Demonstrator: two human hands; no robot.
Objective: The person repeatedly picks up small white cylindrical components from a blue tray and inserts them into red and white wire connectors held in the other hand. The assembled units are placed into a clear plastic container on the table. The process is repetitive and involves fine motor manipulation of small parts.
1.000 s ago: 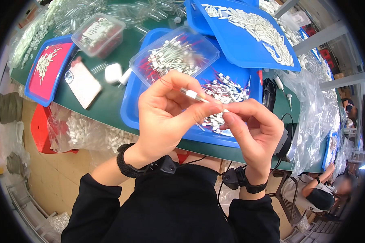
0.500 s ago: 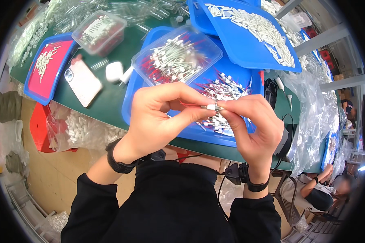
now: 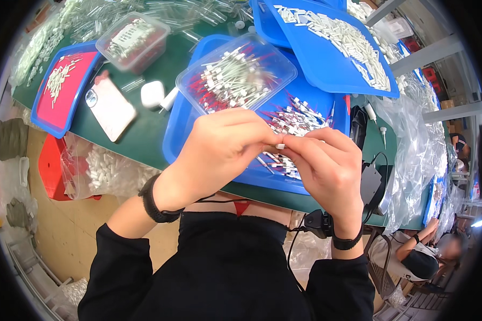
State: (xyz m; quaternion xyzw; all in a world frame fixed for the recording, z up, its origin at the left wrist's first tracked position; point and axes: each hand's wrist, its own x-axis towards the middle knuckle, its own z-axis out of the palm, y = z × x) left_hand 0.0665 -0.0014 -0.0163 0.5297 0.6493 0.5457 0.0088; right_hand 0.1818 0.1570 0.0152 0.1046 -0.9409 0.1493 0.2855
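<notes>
Over the front of a blue tray (image 3: 268,183), my two hands meet fingertip to fingertip. Between them shows the white end of a small red-wired part (image 3: 280,146); most of it is covered by fingers. My left hand (image 3: 225,136) pinches it from the left, its knuckles turned up. From the right, my right hand (image 3: 326,160) closes thumb and forefinger on the same part. Just beyond, a loose heap of similar white-and-red wired parts (image 3: 300,120) lies in the tray. A clear plastic box (image 3: 284,69) filled with more of them stands behind my left hand.
At the back right, a blue tray (image 3: 326,80) holds short white tubes. Leftward lie a phone (image 3: 112,112), a white earphone case (image 3: 152,94), another clear box (image 3: 131,45) and a blue-rimmed red tray (image 3: 51,115). Plastic bags (image 3: 412,144) and a seated person (image 3: 412,251) are at right.
Both hands have rolled inward, covering most of the small part that showed plainly between the fingertips before. The red wire by my left fingers is now hidden.
</notes>
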